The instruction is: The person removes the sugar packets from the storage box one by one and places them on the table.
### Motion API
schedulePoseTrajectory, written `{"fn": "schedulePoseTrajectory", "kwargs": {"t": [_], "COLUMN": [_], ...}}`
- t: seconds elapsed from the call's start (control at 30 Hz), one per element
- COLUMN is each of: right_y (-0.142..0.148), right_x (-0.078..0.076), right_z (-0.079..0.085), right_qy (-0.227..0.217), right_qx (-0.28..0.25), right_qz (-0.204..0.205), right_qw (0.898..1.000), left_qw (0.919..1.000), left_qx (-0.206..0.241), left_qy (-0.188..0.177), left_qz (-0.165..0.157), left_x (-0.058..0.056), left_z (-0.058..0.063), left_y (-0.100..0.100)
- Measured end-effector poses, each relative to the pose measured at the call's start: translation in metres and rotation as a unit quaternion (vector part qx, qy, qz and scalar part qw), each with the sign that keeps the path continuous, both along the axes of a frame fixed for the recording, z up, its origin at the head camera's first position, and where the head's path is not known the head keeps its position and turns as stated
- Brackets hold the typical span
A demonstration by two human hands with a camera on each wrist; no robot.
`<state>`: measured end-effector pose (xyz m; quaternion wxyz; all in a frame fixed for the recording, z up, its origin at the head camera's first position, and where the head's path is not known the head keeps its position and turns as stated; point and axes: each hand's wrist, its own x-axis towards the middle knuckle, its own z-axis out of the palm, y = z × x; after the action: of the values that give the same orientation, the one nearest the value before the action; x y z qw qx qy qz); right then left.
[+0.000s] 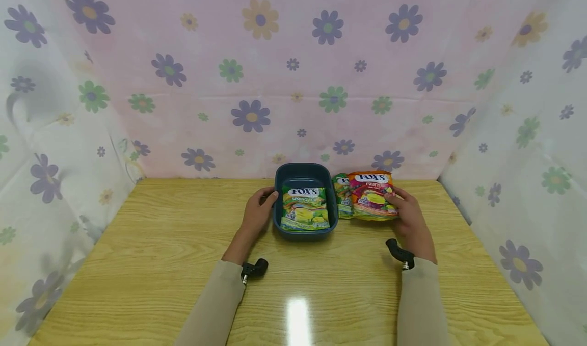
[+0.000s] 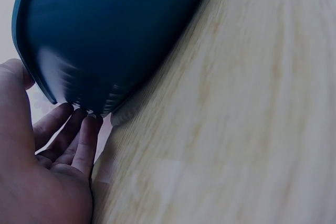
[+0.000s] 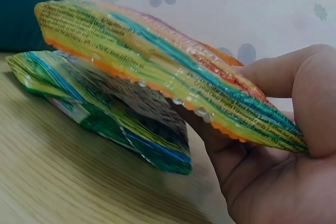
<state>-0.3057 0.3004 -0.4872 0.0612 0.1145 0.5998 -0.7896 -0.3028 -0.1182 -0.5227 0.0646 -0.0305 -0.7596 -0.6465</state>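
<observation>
A dark teal plastic tub (image 1: 306, 236) stands on the table with a green FOX'S Spring Tea candy bag (image 1: 304, 211) lying inside it. At the tub's left side, my left hand (image 1: 258, 211) grips the wall, thumb at the rim and fingertips against the outside, as the left wrist view shows. My right hand (image 1: 410, 216) pinches the right edge of a red and orange FOX'S Fruits candy bag (image 1: 372, 198) between thumb and fingers. In the right wrist view this bag is tilted above a second green candy bag (image 3: 100, 114), which lies on the table right of the tub.
The wood-grain table (image 1: 183, 264) ends at a pink flowered cloth backdrop (image 1: 293, 71). Flowered cloth (image 1: 532, 157) also hangs along the right side. Black curved mounts (image 1: 401, 254) stick out at both wrists.
</observation>
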Motion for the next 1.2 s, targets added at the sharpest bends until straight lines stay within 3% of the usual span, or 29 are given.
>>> {"fn": "schedulePoseTrajectory", "kwargs": {"t": [0.27,0.7,1.2], "right_y": [0.014,0.041,0.064], "right_x": [0.008,0.007,0.007], "right_z": [0.004,-0.007,-0.01], "right_qy": [-0.003,0.037,0.025], "right_qx": [-0.032,-0.099,-0.15], "right_qz": [0.003,-0.015,-0.034], "right_qw": [0.999,0.994,0.988], "left_qw": [1.0,0.9999,0.9999], "left_qx": [-0.001,-0.003,-0.007], "left_qy": [0.003,0.004,0.004], "left_qz": [0.001,0.009,0.006], "left_x": [0.002,0.003,0.003], "left_z": [0.003,0.004,0.003], "left_y": [0.001,0.003,0.002]}}
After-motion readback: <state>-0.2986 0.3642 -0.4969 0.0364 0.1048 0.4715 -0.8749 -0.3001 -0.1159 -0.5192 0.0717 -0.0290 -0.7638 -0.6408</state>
